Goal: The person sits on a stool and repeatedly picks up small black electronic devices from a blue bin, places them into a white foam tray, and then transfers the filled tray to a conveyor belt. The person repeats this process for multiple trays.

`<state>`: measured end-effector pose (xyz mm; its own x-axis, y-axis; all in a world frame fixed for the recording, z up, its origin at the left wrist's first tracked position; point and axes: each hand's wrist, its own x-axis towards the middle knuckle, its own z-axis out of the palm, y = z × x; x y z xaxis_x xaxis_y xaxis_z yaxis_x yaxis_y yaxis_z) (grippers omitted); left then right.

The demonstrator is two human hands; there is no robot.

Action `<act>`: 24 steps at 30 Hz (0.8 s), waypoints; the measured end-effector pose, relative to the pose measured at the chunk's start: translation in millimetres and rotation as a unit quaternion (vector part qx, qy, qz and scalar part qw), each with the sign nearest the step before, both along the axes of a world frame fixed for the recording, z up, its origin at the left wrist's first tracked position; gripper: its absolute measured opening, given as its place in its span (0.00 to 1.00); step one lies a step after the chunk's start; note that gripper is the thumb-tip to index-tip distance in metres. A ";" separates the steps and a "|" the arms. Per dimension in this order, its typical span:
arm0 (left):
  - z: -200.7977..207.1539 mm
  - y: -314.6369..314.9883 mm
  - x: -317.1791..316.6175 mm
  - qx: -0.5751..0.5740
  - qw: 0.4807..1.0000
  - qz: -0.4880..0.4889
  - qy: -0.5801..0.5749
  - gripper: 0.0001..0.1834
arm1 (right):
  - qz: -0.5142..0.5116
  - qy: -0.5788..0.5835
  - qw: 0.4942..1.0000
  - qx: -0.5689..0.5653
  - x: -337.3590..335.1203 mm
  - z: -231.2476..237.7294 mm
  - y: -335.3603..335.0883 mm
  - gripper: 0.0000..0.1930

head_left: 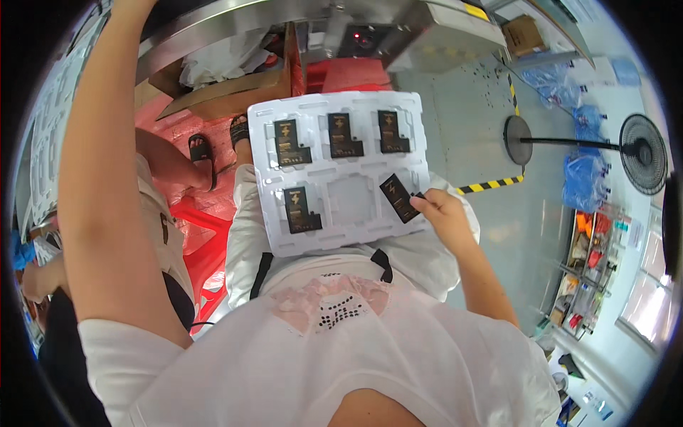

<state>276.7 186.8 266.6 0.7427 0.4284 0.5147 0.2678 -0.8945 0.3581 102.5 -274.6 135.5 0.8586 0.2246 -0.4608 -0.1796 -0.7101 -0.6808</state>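
A white moulded plastic tray rests across my lap. Black, L-shaped flat phone batteries with gold markings sit in its pockets: three along the far row, such as the far-left battery, and one near-left battery. The near-middle pocket has no battery in it. At the near-right pocket, my right hand pinches a tilted battery by its edge, between thumb and fingers. My left arm stretches up past the top left edge, so the left hand is out of sight.
An open cardboard box with plastic bags stands beyond the tray, under a metal bench edge. Another person's leg is close on my left, by a red stool. A black fan and shelves are at right.
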 end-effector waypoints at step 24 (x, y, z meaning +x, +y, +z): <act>-195.5 -237.9 -250.7 0.043 0.874 -0.428 0.227 0.39 | 0.053 -0.019 0.985 -0.163 -2.8 -41.4 -12.8 0.23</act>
